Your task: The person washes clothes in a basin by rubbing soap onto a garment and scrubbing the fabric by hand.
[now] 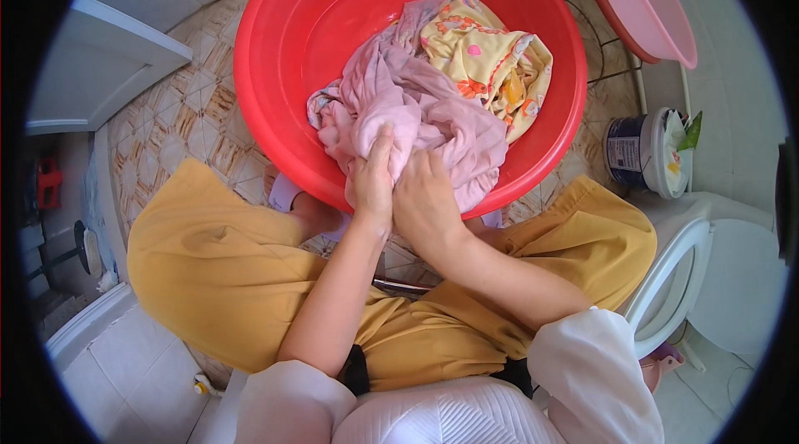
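Both of my hands are together at the near side of a large red basin (275, 136), gripping a wet pink cloth (433, 86). My left hand (373, 182) is closed round a bunched fold of it, thumb on top. Close beside it, my right hand (426, 194) is a fist with the same cloth in it; its fingertips are hidden. The rest of the pink cloth lies crumpled across the basin floor. To its right rests a yellow patterned cloth (483, 53) with orange and red prints, touched by neither hand.
The basin stands on a patterned tile floor (200, 111) between my knees. At right are a toilet (691, 269), a bucket (641, 153) with white and green scraps, and a pink basin (649, 3) on a rack. A door (108, 61) stands at left.
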Demonstrator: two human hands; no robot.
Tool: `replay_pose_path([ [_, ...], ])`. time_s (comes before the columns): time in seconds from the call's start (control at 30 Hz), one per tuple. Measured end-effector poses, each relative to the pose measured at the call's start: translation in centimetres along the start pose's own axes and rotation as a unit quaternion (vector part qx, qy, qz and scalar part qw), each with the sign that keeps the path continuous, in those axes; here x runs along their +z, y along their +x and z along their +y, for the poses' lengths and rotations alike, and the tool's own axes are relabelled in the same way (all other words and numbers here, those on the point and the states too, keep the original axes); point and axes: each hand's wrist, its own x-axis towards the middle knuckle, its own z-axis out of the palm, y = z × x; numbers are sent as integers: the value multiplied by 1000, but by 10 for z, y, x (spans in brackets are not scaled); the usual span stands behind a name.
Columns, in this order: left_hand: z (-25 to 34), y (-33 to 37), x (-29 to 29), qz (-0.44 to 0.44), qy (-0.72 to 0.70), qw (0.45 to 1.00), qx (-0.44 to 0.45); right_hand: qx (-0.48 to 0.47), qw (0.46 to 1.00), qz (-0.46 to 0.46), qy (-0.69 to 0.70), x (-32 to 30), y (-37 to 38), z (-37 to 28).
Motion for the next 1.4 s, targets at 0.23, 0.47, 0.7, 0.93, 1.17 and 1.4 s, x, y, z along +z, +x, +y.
replay_pose_path([
  [0.23, 11, -5, 3, -59, -171, 982, -49, 62, 889, 171, 421, 20, 16, 78],
  [0.47, 17, -2, -8, -17, -85, 996, 12, 184, 666, 48, 722, 35, 14, 109],
  [0.7, -15, 4, -7, -68, -182, 973, -126, -105, 865, 201, 448, 1, 9, 0],
  [0.93, -56, 26, -54, -230, -290, 915, -161, -115, 899, -35, 420, -1, 5, -11],
  [1.17, -34, 15, -25, -185, -293, 918, -193, 111, 893, 193, 392, 68, 35, -1],
  [1.4, -23, 8, -10, -177, -277, 923, -200, 160, 889, 127, 410, 56, 41, 22],
])
